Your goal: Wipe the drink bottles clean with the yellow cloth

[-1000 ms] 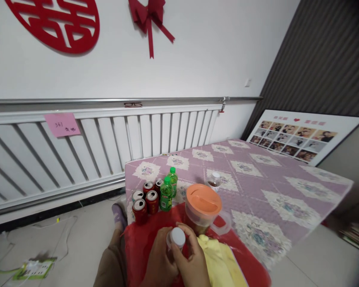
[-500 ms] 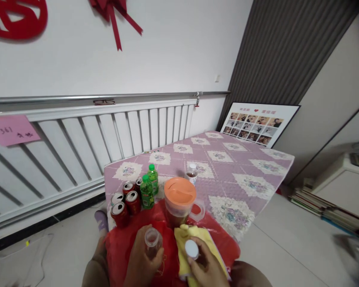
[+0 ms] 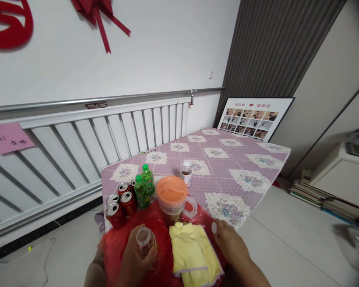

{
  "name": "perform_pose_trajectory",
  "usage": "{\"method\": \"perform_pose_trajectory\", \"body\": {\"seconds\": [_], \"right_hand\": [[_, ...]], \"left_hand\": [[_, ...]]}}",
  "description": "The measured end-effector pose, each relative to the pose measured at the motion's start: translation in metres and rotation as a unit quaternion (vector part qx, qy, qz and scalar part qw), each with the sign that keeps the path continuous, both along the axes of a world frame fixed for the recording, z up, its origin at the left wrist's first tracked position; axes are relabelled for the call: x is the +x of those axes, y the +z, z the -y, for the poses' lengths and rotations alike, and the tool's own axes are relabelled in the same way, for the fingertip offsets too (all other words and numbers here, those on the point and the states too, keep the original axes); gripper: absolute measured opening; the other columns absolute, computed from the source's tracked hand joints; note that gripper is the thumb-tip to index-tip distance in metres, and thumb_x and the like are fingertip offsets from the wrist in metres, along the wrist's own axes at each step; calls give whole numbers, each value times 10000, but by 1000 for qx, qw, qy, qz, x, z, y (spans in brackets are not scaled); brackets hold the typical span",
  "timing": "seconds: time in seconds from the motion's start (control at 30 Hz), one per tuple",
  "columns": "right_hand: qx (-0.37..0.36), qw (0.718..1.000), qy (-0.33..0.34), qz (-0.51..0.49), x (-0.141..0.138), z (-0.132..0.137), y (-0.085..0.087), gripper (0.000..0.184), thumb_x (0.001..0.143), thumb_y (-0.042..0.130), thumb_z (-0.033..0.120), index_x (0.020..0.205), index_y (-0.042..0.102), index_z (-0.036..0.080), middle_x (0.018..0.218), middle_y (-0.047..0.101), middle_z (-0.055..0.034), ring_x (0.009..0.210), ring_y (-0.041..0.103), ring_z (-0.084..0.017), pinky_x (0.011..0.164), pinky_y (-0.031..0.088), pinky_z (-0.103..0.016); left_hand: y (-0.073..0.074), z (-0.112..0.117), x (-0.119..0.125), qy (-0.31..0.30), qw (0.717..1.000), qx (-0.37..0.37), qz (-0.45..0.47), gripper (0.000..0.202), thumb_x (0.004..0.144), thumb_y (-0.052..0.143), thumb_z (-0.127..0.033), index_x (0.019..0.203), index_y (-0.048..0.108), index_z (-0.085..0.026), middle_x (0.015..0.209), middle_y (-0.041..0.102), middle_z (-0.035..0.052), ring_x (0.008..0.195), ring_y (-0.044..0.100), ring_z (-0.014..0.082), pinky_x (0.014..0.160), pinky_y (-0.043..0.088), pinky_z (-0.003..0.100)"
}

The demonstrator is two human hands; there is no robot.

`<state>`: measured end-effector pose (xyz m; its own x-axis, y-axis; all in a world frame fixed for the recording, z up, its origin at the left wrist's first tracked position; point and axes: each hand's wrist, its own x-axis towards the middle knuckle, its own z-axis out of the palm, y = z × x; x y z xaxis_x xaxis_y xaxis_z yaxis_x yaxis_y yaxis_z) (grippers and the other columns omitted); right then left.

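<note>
My left hand (image 3: 137, 249) is wrapped round a clear open-mouthed bottle (image 3: 144, 238) above the red plastic bag (image 3: 119, 239). A white bottle cap (image 3: 214, 228) is pinched between the fingers of my right hand (image 3: 225, 239), off to the right of a folded yellow cloth (image 3: 191, 251). The cloth lies on the red bag, between my two hands. Just behind it stands a clear pitcher (image 3: 172, 205) with an orange lid (image 3: 172, 189) and dark contents low inside.
Red drink cans (image 3: 128, 202) and two green bottles (image 3: 141, 193) stand left of the pitcher. Behind it is a small white-capped bottle (image 3: 186, 175). A purple floral tablecloth (image 3: 209, 191) covers the table, with a white radiator (image 3: 149, 127) along the wall and a photo board (image 3: 251, 117) at the far end.
My right hand has moved right with the white cap, from over the yellow cloth to beyond its edge. My left hand still holds the clear bottle. The whole view has shifted slightly.
</note>
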<state>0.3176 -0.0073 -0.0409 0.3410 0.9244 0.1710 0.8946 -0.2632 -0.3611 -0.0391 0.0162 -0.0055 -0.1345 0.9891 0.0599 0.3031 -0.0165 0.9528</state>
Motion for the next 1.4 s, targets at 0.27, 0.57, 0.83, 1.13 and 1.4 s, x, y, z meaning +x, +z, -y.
{"method": "perform_pose_trajectory", "body": {"seconds": [0.27, 0.57, 0.83, 1.13, 1.4], "right_hand": [[-100, 989, 66, 88, -13, -9, 7, 370, 927, 378, 45, 1020, 722, 142, 1080, 727, -178, 1013, 658, -298, 711, 459, -329], [-151, 979, 119, 72, -14, -13, 8, 309, 930, 440, 119, 1028, 733, 132, 1110, 738, -156, 1003, 674, -279, 795, 489, -318], [-132, 986, 77, 64, -9, -7, 16, 414, 942, 430, 162, 1289, 635, 71, 1302, 649, -206, 1193, 602, -336, 921, 530, -397], [-105, 977, 170, -74, -85, 29, -4, 796, 715, 709, 259, 1477, 496, 172, 1554, 463, -186, 1441, 409, -379, 1164, 383, -517], [-172, 967, 185, -34, -98, 33, -32, 850, 674, 587, 42, 1500, 471, 207, 1611, 373, -177, 1466, 387, -354, 1168, 379, -506]], "left_hand": [[-4, -2, 19, -49, 998, 14, -27, 496, 651, 762, -352, 1101, 619, -201, 1101, 757, 119, 1060, 723, 328, 948, 580, 459], [-8, -3, 19, -20, 999, 18, -31, 515, 615, 764, -360, 1087, 647, -190, 1033, 784, 84, 971, 750, 297, 863, 621, 413], [-21, -5, 12, -43, 998, 19, -35, 519, 668, 765, -359, 1134, 627, -180, 1080, 775, 95, 1020, 743, 295, 883, 625, 404], [-24, -6, 14, -40, 998, 40, -28, 490, 665, 764, -331, 1111, 634, -175, 1056, 780, 99, 1004, 750, 299, 853, 639, 410], [-22, -5, 14, -51, 998, 27, -36, 538, 670, 772, -312, 1166, 625, -164, 1015, 785, 91, 943, 758, 284, 837, 634, 397]]}}
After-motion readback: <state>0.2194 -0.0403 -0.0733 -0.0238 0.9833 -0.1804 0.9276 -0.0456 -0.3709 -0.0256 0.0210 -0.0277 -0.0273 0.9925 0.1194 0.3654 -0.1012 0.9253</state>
